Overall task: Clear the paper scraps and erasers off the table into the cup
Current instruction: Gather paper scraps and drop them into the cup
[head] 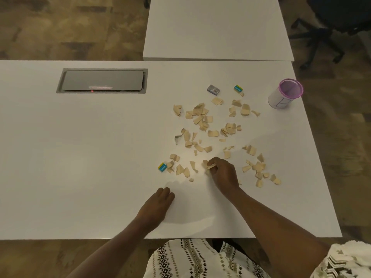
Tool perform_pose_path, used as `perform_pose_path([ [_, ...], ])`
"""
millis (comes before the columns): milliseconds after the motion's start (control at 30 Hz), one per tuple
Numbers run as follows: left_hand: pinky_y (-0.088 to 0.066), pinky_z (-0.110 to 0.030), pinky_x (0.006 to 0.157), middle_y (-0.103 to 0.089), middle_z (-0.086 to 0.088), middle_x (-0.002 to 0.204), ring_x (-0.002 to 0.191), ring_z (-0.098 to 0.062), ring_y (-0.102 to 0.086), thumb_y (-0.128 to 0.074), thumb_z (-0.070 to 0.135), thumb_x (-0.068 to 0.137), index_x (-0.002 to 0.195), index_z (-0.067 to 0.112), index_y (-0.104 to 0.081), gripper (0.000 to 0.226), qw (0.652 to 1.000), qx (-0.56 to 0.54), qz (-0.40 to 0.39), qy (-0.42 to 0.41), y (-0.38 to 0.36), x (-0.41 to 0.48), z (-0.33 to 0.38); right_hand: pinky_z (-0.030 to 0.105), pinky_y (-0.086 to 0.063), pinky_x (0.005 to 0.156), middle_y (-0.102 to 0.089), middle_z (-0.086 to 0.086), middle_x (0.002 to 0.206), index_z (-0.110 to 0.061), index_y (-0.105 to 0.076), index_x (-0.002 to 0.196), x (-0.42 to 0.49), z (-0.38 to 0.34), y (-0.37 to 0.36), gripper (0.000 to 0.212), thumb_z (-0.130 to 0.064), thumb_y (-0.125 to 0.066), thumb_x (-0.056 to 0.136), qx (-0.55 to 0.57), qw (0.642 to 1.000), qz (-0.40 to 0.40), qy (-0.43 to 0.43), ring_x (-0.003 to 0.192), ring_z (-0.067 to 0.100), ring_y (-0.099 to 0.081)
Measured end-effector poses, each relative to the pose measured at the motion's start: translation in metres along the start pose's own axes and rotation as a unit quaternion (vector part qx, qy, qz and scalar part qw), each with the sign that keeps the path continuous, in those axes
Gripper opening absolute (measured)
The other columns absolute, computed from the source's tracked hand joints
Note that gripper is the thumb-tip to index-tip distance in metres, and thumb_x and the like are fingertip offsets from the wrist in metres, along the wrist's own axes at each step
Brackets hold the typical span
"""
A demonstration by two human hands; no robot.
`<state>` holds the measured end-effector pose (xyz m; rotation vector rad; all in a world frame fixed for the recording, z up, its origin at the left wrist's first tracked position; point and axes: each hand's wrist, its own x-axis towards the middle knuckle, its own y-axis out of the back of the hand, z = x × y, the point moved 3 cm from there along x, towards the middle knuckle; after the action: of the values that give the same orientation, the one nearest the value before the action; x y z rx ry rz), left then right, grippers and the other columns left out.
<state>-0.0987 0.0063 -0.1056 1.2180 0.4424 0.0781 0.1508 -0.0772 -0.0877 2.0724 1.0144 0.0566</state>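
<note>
Table (80, 157): white and wide, it carries all the task things on its right half.
Right grip (222, 173): it is down at the near part of the scatter, the fingers are curled, and it pinches one paper scrap (210, 167) between the thumb and the fingertips.
Left grip (158, 201): released; it rests on the bare table close to the near edge, the fingers are together and nearly straight, and it holds nothing.
Paper scraps (200, 115): many small beige torn pieces lie loose on the table, spread from just in front of the right grip up toward the far edge.
Near eraser (162, 167): small, blue and yellow, it lies at the left border of the scatter, left of the right grip and just beside a few scraps.
Far eraser (238, 88): same colours, it lies beyond the scraps, between the grey block and the cup.
Grey block (213, 90): small, grey-blue; I cannot tell what it is.
Cup (279, 102): white with a pink rim, it stands upright near the right edge of the table, apart from the scraps; I cannot tell what is inside.
Hatch (102, 80): a grey flap set into the table, far left.
Second table (216, 27): white, it touches the far edge.
Chair (331, 27): dark, at the top right, on the floor.
</note>
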Motion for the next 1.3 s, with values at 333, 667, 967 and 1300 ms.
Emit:
perform_pose_path([
  [333,-0.047,-0.028,0.073,-0.053,-0.004,0.111,0.098,-0.020,-0.052,-0.062,0.019,0.089,0.119,0.017,-0.054,0.031,0.992,-0.051,-0.006,0.112,0.001,0.042,0.017,0.026,-0.053,0.087,-0.071,-0.005,0.098,-0.014,-0.073,0.096,0.029,0.020,0.046,0.014,-0.007,-0.062,0.092,0.127,0.987,0.002,-0.097,0.096,0.014,-0.064],
  [667,-0.042,-0.029,0.083,-0.063,-0.008,0.109,0.099,-0.025,-0.061,-0.044,0.003,0.100,0.109,0.009,-0.065,0.024,0.806,-0.300,0.222,0.460,0.004,0.009,0.018,0.020,-0.048,0.079,-0.071,-0.009,0.100,-0.021,-0.074,0.095,0.046,0.035,0.059,0.016,-0.009,-0.063,0.092,0.144,0.983,-0.052,-0.103,0.098,0.013,-0.066],
  [967,-0.050,-0.033,0.086,-0.057,-0.004,0.114,0.102,-0.022,-0.057,-0.055,0.025,0.099,0.134,0.012,-0.056,0.038,0.889,-0.223,0.104,0.387,-0.013,-0.002,0.032,0.017,-0.044,0.066,-0.066,-0.020,0.086,-0.029,-0.072,0.087,0.050,0.025,0.051,0.019,-0.013,-0.062,0.093,0.110,0.984,-0.114,-0.080,0.083,0.000,-0.061],
  [1300,-0.041,-0.029,0.064,-0.054,-0.004,0.099,0.091,-0.022,-0.053,-0.054,0.019,0.095,0.104,0.015,-0.054,0.009,0.946,-0.095,0.041,0.306,0.004,0.040,0.032,0.012,-0.040,0.064,-0.068,-0.020,0.090,-0.033,-0.070,0.086,0.049,0.029,0.052,0.021,-0.015,-0.062,0.093,0.110,0.983,-0.122,-0.084,0.086,-0.004,-0.060],
])
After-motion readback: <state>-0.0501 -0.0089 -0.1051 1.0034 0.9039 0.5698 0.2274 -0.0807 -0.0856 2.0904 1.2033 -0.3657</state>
